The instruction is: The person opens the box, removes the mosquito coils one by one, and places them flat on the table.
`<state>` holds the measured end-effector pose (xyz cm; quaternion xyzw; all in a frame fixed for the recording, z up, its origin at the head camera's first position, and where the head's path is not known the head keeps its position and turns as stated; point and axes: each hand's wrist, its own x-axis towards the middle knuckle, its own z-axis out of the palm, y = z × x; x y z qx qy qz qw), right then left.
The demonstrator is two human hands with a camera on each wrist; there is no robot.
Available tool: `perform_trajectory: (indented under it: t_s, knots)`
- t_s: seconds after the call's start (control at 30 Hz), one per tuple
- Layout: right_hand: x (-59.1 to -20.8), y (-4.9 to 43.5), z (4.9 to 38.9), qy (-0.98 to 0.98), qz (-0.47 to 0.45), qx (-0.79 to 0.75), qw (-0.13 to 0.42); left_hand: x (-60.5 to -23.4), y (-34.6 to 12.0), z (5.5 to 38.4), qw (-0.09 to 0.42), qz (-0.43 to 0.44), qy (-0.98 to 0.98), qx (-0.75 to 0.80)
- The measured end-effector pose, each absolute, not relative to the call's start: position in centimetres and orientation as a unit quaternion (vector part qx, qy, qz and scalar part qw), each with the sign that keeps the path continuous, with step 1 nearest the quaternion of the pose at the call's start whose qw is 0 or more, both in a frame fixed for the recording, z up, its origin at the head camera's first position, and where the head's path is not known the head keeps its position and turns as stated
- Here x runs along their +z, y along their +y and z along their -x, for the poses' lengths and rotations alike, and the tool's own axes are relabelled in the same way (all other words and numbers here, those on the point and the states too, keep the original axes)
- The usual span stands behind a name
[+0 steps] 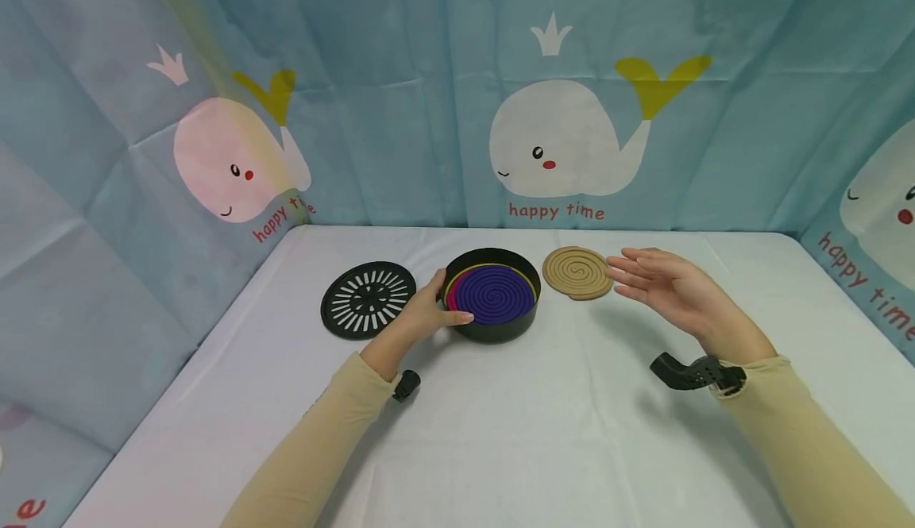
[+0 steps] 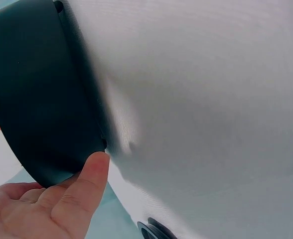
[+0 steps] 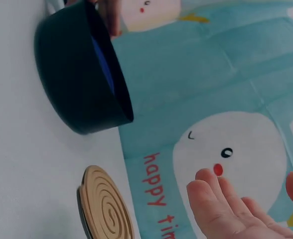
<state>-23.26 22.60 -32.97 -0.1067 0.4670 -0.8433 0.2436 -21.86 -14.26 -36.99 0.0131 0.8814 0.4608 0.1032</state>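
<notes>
A round black tin point(image 1: 493, 334) stands upright on the table. Inside it a purple mosquito coil point(image 1: 495, 294) lies on top, with edges of a pink coil point(image 1: 452, 293) and a yellow one showing under it. My left hand point(image 1: 422, 310) grips the tin at its left side, thumb at the near rim; in the left wrist view fingers point(image 2: 89, 181) touch its wall. My right hand point(image 1: 665, 286) is held in the air with fingers extended, holding nothing. Just left of its fingertips, a tan mosquito coil point(image 1: 577, 272) lies flat, a darker edge beneath it in the right wrist view.
A black slotted lid point(image 1: 368, 300) lies left of the tin, partly behind my left hand. The white table point(image 1: 515, 441) ends at a blue curtain point(image 1: 400, 139) printed with whales. Each wrist wears a black camera mount, such as the right mount point(image 1: 689, 371).
</notes>
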Motion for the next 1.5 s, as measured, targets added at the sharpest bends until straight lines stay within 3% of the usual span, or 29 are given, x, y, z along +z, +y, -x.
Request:
perform_trajectory:
  t_s: [0.87, 1.5]
  knots:
    - [-33.0, 14.2, 24.7, 0.615, 0.102, -0.742, 0.248, -37.1, -14.4, 21.7, 0.101, -0.003, 0.882, 0.460]
    - [-33.9, 9.7, 27.7, 0.607, 0.086, -0.730, 0.303, -37.1, -14.4, 21.8, 0.100, -0.005, 0.883, 0.459]
